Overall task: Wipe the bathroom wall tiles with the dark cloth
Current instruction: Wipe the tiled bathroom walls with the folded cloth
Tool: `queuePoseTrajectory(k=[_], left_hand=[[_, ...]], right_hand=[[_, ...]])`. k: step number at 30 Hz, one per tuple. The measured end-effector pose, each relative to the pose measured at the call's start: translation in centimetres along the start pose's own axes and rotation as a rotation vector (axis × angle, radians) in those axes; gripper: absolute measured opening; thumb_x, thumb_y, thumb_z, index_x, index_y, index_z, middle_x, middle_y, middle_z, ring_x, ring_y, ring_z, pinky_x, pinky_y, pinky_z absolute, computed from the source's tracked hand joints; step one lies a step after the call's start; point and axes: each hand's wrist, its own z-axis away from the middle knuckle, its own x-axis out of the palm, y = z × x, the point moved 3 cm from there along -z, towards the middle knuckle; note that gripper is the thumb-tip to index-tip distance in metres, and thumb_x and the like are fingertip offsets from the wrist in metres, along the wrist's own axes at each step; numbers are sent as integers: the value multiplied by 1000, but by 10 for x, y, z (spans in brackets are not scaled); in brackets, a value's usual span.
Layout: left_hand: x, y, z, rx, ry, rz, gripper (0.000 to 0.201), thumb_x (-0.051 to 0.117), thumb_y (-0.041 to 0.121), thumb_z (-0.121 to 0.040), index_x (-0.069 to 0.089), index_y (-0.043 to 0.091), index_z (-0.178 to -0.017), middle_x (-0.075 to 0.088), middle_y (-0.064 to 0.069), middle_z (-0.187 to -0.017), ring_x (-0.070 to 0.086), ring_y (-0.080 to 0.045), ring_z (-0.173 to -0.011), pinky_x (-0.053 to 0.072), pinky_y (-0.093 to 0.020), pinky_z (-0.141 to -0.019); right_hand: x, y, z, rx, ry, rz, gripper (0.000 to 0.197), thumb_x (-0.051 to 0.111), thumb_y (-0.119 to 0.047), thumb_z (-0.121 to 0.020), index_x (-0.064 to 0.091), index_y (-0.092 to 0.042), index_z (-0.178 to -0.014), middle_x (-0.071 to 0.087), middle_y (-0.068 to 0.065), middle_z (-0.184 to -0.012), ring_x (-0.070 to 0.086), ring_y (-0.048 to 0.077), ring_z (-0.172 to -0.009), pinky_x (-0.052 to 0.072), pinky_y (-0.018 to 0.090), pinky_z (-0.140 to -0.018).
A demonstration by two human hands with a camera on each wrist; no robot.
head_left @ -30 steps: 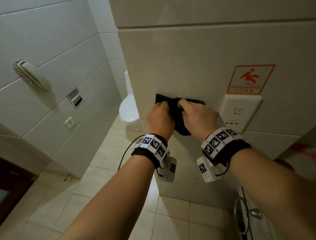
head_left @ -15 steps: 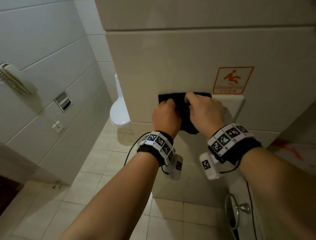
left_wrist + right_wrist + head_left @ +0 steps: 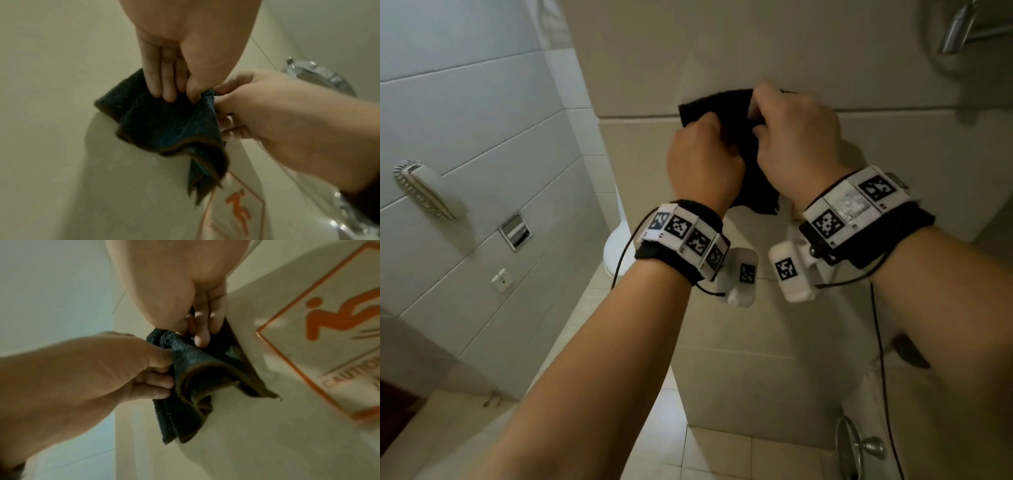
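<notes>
Beige wall tiles (image 3: 739, 51) fill the head view, large glazed slabs with a horizontal grout line running just behind the hands. The dark cloth (image 3: 750, 164) is bunched against this wall at that grout line, its lower folds hanging loose below the knuckles.

Left hand (image 3: 702, 161): fingers (image 3: 162, 84) and thumb pinch the cloth's upper edge, fingertips lying on the pile. Right hand (image 3: 794, 137): fingers (image 3: 202, 331) curled round the cloth's other side, thumb clamped over a fold. Both hands grip it, close together, nearly touching.

Right wrist view: an orange slip-warning sign (image 3: 320, 340) is stuck to the tile just beside the cloth, one cloth corner ending near its border; the word "CAUTION" is partly legible.

Room: side wall to the left is paler, grey-white tile (image 3: 465, 102), carrying a wall phone (image 3: 426, 190), a small steel plate (image 3: 515, 231) and a white switch (image 3: 500, 280). A white toilet (image 3: 616, 246) sits in the corner. Floor tiles (image 3: 585, 342) are cream. Chrome fitting (image 3: 959, 27) at upper right; a chrome drain piece (image 3: 859, 445) at lower right.
</notes>
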Motion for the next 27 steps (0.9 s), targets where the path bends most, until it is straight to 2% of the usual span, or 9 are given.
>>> queuePoseTrajectory(k=[2, 5, 8, 11, 14, 18, 24, 27], left_hand=[[2, -1, 4, -23, -12, -1, 12, 59, 12, -81, 50, 15, -74, 55, 1, -71, 48, -18, -65, 31, -28, -56], [12, -9, 21, -51, -51, -8, 8, 58, 10, -79, 52, 14, -76, 58, -2, -73, 52, -22, -68, 37, -32, -57], [21, -19, 39, -65, -98, -16, 12, 58, 7, -79, 50, 14, -74, 57, -2, -71, 51, -21, -65, 33, -29, -55], [28, -32, 54, -62, -117, -15, 14, 60, 5, -77, 50, 13, -72, 60, -7, -71, 53, -25, -63, 33, -29, -54], [35, -45, 68, -75, -156, -38, 6, 59, 5, -76, 55, 9, -73, 62, -10, -73, 54, -29, -65, 37, -33, -53], [42, -59, 87, -94, -185, -81, 4, 59, 7, -77, 56, 7, -74, 61, -11, -75, 54, -33, -64, 30, -31, -54], [48, -78, 104, -148, -197, -109, 6, 62, 8, -79, 59, 7, -73, 61, -8, -73, 47, -25, -60, 28, -29, -54], [49, -89, 110, -148, -218, -110, 8, 61, 8, -79, 61, 6, -71, 61, -8, -70, 48, -25, -58, 32, -30, -52]], right_hand=[[5, 0, 6, 0, 19, -13, 16, 51, -5, -90, 53, -13, -104, 64, 7, -95, 60, 33, -84, 31, 34, -60], [20, 2, 23, 26, -21, -14, 17, 51, -5, -89, 51, -15, -103, 64, 5, -93, 60, 34, -81, 30, 35, -62], [35, 4, 41, 10, -54, -37, 17, 53, -4, -88, 51, -14, -101, 64, 6, -88, 60, 35, -74, 34, 35, -59], [50, 3, 57, 0, -64, -33, 16, 55, -5, -87, 52, -15, -99, 64, 6, -83, 61, 35, -69, 39, 34, -54], [66, 2, 71, -1, -102, -39, 17, 56, -5, -87, 51, -17, -97, 63, 4, -80, 61, 33, -66, 39, 32, -52], [84, 1, 88, 3, -152, -59, 16, 56, -4, -86, 51, -17, -94, 61, 4, -74, 59, 33, -61, 33, 30, -50], [98, -3, 102, 13, -251, -31, 8, 56, -8, -90, 54, -14, -95, 63, 6, -74, 59, 33, -62, 32, 30, -51], [107, -5, 108, 10, -288, -38, 6, 55, -9, -91, 53, -14, -94, 62, 6, -73, 59, 33, -62, 34, 31, -50]])
